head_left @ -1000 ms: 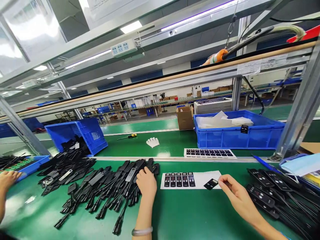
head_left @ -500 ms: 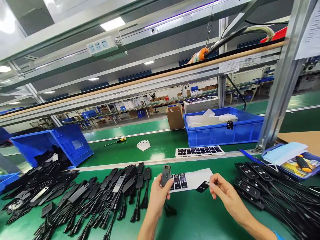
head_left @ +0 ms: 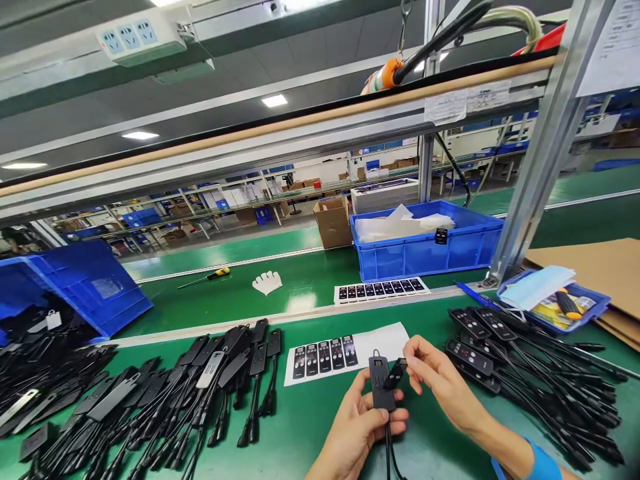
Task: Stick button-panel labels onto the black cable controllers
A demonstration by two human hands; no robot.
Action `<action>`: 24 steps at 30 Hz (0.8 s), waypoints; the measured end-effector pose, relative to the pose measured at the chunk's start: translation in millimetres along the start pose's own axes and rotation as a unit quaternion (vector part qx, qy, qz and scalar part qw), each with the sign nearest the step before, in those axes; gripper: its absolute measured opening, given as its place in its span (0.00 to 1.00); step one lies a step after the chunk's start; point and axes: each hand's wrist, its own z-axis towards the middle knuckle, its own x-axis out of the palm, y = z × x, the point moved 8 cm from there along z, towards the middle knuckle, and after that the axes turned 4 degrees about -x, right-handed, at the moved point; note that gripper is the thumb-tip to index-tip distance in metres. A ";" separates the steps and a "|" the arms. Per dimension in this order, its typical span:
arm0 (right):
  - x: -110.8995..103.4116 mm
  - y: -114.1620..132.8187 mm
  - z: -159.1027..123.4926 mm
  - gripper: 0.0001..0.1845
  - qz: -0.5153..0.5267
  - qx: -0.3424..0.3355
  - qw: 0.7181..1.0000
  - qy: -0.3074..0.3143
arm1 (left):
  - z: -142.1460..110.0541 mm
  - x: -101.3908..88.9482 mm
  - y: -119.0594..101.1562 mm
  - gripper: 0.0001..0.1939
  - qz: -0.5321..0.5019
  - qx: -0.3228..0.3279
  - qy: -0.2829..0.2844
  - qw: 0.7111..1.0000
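My left hand (head_left: pixel 367 420) is closed around a flat black controller (head_left: pixel 379 377) with a small display window at its top and cables hanging below. Between the fingertips of my right hand (head_left: pixel 440 380) is a black label sticker (head_left: pixel 396 373), pinched at its upper right end. The sticker overlaps the controller's face at a slant; whether it touches the surface I cannot tell. Just behind lies a white sheet of label stickers (head_left: pixel 325 380), with several black labels on its left part and bare backing on its right.
Loose black controllers with cables (head_left: pixel 200 387) are heaped on the left, beside a tipped blue bin (head_left: pixel 90 287). Label-faced controllers (head_left: pixel 475 360) lie on the right. Farther back are a screwdriver (head_left: pixel 217 273), a white glove (head_left: pixel 268 283), another label sheet (head_left: pixel 383 291) and a blue crate (head_left: pixel 425 257).
My left hand has brought the controller rightward, off the label sheet. The sticker in my right hand now overlaps the controller. The whole view has shifted.
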 end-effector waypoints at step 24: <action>2.9 -15.9 -4.8 0.14 -0.085 0.027 0.996 -0.001 | 0.9 12.0 14.3 0.28 0.047 0.024 0.071 0.996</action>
